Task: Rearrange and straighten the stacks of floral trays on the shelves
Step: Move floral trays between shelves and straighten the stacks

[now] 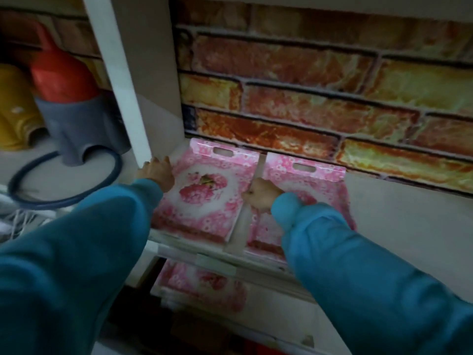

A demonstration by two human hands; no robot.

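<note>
Head view: two stacks of floral trays lie side by side on the shelf [384,213], just apart. Your left hand [156,172] rests on the left stack [202,193] at its left edge; whether its grip is closed I cannot tell. Your right hand [263,196], fingers curled, sits on the right stack [307,172] at its inner edge. Risk: both stacks reach the shelf's front lip; a pull toward you could tip trays onto the lower stack [202,285].

dim white shelving unit [399,211] backed by brick-pattern wallpaper [320,80], white upright divider [120,80].
</note>
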